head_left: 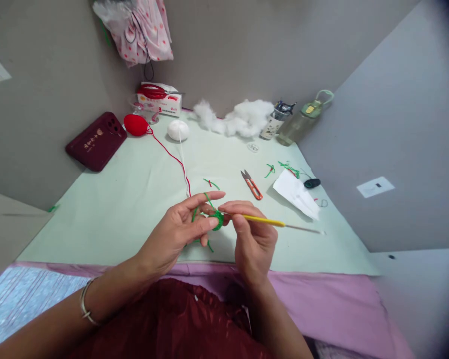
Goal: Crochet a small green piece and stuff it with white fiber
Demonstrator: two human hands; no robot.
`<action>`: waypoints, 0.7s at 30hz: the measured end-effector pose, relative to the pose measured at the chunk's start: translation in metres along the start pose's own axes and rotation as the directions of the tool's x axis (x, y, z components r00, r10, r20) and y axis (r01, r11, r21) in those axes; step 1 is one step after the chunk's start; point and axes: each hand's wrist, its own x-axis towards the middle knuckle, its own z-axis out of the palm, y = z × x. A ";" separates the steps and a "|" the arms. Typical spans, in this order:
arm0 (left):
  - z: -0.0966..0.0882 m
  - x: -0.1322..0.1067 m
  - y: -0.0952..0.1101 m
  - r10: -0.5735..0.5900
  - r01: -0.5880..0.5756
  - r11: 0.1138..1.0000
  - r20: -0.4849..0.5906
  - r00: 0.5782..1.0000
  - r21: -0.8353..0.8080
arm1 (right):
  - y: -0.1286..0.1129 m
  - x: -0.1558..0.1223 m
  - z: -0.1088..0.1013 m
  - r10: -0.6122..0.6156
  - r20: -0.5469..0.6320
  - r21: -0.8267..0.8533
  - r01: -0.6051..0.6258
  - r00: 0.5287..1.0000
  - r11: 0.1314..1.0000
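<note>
Dark red glossy cloth (172, 319) covers the lap; above the pale green tablecloth (115, 209) the left hand (179, 229) pinches a small green crocheted round (218, 220), likely soft, light and floppy, best held by its rim; the right hand (252, 237) grips a thin yellow-handled crochet hook (264, 221) like a pen; fingers hide its tip and the stitches.

Head view (only one): forward-down, close over table (134, 199).
</note>
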 end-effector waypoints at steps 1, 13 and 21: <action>0.000 0.000 -0.002 0.022 -0.022 0.999 -0.022 1.000 0.027 | 0.001 -0.002 0.001 -0.040 0.005 -0.057 0.040 0.999 0.998; -0.003 0.005 0.000 -0.154 0.149 0.979 -0.026 0.988 -0.138 | 0.001 -0.005 -0.001 -0.048 -0.102 -0.042 0.044 0.994 0.998; -0.002 -0.003 -0.005 -0.020 0.021 0.995 -0.013 1.000 0.096 | 0.002 -0.004 0.001 0.073 -0.041 0.027 -0.072 0.996 0.997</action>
